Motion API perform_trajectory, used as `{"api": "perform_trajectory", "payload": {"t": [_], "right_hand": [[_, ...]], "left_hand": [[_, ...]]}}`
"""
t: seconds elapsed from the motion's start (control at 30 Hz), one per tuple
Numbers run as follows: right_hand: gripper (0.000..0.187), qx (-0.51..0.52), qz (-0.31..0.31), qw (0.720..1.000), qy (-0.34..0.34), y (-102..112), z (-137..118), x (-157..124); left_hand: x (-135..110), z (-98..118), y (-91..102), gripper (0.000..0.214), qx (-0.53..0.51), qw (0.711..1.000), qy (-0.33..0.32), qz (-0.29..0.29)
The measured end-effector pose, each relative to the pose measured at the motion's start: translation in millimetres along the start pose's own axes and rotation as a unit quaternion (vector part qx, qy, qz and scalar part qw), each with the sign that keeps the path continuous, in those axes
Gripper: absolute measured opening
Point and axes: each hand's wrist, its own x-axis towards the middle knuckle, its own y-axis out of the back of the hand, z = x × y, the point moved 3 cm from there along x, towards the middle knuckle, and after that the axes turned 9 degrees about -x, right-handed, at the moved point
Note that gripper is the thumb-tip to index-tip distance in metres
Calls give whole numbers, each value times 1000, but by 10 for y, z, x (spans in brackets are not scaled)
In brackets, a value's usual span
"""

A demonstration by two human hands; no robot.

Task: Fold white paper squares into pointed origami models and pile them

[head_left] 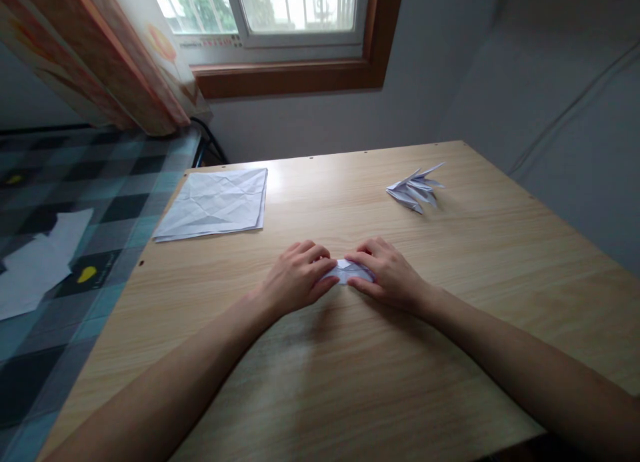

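A small folded white paper piece (347,271) lies on the wooden table (325,369), pressed between both hands. My left hand (299,275) has its fingers curled and pinched on the paper's left end. My right hand (386,270) has its fingers curled on the right end, covering part of the piece. Most of the paper is hidden under the fingers.
A stack of creased white square sheets (215,203) lies at the table's back left. Several finished folded paper pieces (415,189) sit at the back right. Left of the table is a checked bed cover (75,202) with white paper (40,262) on it. A window and curtain stand behind.
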Motion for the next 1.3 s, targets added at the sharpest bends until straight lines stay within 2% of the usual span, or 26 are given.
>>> {"api": "perform_trajectory", "payload": {"t": [0.23,0.4,0.6,0.73,0.83,0.97,1.03,1.1,1.13,1.17,1.23,1.3], "right_hand": [[26,25,4,999,-21,-5,9,6],[32,82,7,994,-68,4,2,15],[24,164,23,978,-126,26,-5,11],[20,237,27,962,-134,33,-12,12],[13,324,49,930,-170,21,0,12],[23,467,65,850,-236,-25,-12,23],[29,504,88,822,-250,-33,-41,37],[33,514,117,811,-255,-40,-75,48],[33,512,130,810,-255,-48,-91,52],[33,506,141,813,-252,-58,-106,53],[30,491,148,824,-242,-93,-130,53],[26,481,139,834,-231,-134,-144,49]], "left_hand": [[-2,-12,-8,29,0,1000,7,-6],[2,-11,-5,30,0,1000,10,-10],[-7,-20,-4,30,3,1000,16,14],[-15,-22,1,36,1,999,20,44],[-20,-29,30,49,4,994,33,104],[-37,-56,61,81,-14,975,65,213],[-37,-72,28,97,-79,965,91,231],[-29,-82,-39,104,-197,943,142,228],[-23,-78,-80,101,-272,920,172,223],[-16,-64,-121,90,-347,891,197,218],[16,8,-215,56,-486,833,215,154],[30,60,-256,36,-560,783,225,151]]}}
